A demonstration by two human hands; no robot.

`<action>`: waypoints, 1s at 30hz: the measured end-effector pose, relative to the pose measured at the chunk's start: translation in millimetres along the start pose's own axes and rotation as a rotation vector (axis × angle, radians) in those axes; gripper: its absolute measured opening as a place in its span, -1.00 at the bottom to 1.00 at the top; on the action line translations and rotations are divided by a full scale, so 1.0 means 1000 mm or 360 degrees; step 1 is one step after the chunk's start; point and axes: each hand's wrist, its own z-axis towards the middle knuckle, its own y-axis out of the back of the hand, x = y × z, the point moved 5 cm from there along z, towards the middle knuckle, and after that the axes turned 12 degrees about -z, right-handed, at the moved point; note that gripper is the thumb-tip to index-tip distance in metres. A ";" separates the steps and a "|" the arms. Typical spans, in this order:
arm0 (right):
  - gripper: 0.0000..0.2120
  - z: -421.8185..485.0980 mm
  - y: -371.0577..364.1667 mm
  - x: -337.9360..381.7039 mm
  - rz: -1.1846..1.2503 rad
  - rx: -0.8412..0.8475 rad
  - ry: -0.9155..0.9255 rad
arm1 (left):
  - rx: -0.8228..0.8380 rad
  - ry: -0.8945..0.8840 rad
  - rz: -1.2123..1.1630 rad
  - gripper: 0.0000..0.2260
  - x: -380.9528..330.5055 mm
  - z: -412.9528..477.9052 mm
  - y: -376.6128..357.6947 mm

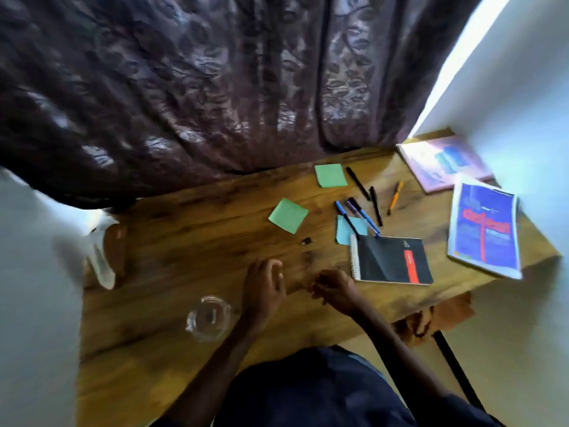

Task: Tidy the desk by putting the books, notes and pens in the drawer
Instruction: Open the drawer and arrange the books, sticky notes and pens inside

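On the wooden desk (191, 241) lie two green notes (330, 175) (288, 215), a light blue note (345, 231) and several pens (374, 204), with an orange pen (395, 197) apart to the right. A black spiral notebook (391, 260) sits near the front. A blue book (485, 231) and a pink book (446, 163) lie at the far right. My left hand (264, 285) hovers over the desk, fingers apart, holding nothing. My right hand (335, 289) is curled beside it, left of the notebook; whether it pinches anything is too blurred to tell. No drawer shows.
A clear glass ashtray (209, 317) stands near the front left of the desk. A white object with a brown piece (104, 257) lies at the left edge. A small dark item (306, 241) rests mid-desk. A dark curtain (215, 87) hangs behind.
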 end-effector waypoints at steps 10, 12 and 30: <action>-0.88 -0.072 0.084 -0.116 0.0622 -0.0170 -0.0420 | 0.0546 0.0249 -0.0645 -0.70 -0.106 -0.035 -0.151; -0.88 -0.084 0.101 -0.143 0.0698 -0.0181 -0.0461 | 0.0604 0.0456 -0.0818 -0.72 -0.118 -0.042 -0.181; -0.59 -0.116 0.172 -0.429 0.2125 0.0005 -0.1068 | -0.0158 0.2351 -0.2334 -0.47 -0.191 -0.152 -0.461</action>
